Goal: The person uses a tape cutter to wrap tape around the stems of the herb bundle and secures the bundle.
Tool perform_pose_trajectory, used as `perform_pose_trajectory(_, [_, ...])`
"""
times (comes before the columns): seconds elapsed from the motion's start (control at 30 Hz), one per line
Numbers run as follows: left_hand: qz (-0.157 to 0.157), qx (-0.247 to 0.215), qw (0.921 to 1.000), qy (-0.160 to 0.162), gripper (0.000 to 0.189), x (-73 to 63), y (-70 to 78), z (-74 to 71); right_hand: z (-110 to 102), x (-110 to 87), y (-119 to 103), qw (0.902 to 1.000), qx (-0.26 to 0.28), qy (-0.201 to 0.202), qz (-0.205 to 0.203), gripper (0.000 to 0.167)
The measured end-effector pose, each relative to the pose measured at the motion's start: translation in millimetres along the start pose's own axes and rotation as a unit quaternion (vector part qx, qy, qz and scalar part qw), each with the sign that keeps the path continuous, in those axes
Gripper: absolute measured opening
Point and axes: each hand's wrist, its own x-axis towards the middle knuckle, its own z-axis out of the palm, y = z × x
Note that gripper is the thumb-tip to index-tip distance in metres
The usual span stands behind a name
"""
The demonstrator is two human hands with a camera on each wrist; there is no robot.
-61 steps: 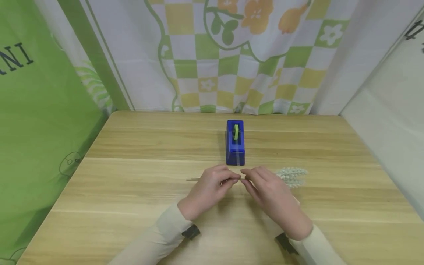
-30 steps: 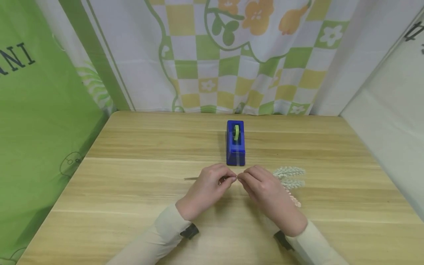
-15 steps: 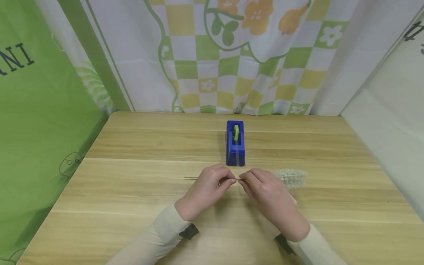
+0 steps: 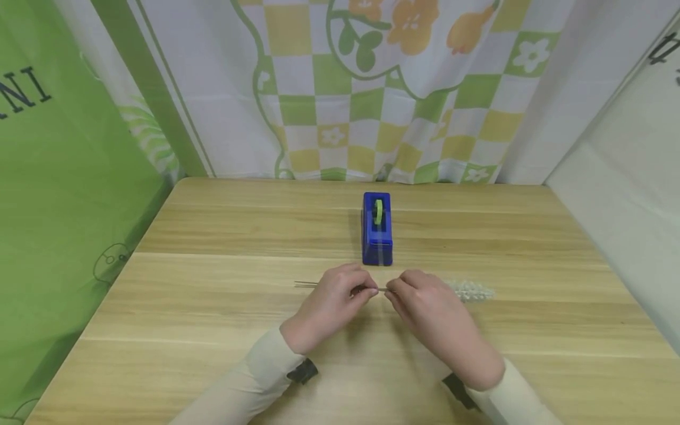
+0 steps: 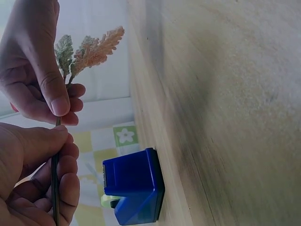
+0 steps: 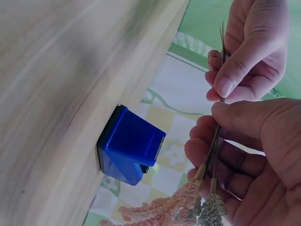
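My left hand (image 4: 334, 304) pinches a thin bundle of dark flower stems (image 5: 55, 181), whose bare ends (image 4: 305, 284) stick out to its left. Close beside it, thumb to thumb, my right hand (image 4: 438, 324) pinches the same stems nearer the flower heads. Pale green flower heads (image 4: 473, 291) of small beady grains show past the right hand in the head view, like ears of grain. A pink flower head (image 6: 160, 205) shows beside green ones in the right wrist view; the right hand hides it in the head view. The bundle is held above the table.
A blue tape dispenser (image 4: 378, 251) stands just beyond the hands, holding a yellow-green tape roll (image 4: 379, 212). The wooden table (image 4: 239, 230) reaches back to a checked, flowered curtain (image 4: 366, 106). Green cloth (image 4: 64, 236) hangs at the left, a white one (image 4: 632, 177) at the right.
The flower bundle has turned in the right fingers: two green heads and a pink one showed a second ago, now a single green cluster shows. The right hand has shifted slightly; the left barely moves.
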Motion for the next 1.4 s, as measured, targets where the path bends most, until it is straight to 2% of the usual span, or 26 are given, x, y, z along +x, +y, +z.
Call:
perform_pose_trajectory(0.17, [-0.005, 0.008, 0.9999, -0.006, 0.003, 0.8, 1.3, -0.4, -1.4, 1.7, 0.8, 0.9993, 0.016, -0.030, 0.015, 0.007])
perform_pose_trajectory(0.27, [-0.010, 0.010, 0.9998, -0.013, 0.003, 1.2, 1.9, -0.9, -1.1, 1.9, 1.7, 0.9991, 0.021, -0.034, 0.017, 0.007])
perform_pose_trajectory(0.53, [-0.017, 0.016, 0.9994, -0.027, 0.010, 2.5, 2.4, -2.2, 0.5, 1.8, 6.1, 0.9998, -0.010, 0.005, -0.014, 0.013])
perform_pose_trajectory(0.77, [-0.002, 0.028, 0.9991, -0.032, 0.014, 2.8, 0.8, -0.1, 1.3, 0.9, 7.7, 0.9998, -0.007, 0.011, -0.018, 0.014])
perform_pose_trajectory(1.17, [-0.018, 0.015, 0.9996, -0.018, 0.010, 2.0, 1.1, 2.5, -2.9, 1.1, 7.4, 0.9988, 0.015, -0.046, 0.003, 0.007])
perform_pose_trajectory(1.4, [-0.021, 0.017, 0.9995, -0.018, 0.009, 2.3, 1.3, 4.1, -4.2, 2.3, 7.2, 0.9984, 0.014, -0.051, 0.018, 0.007])
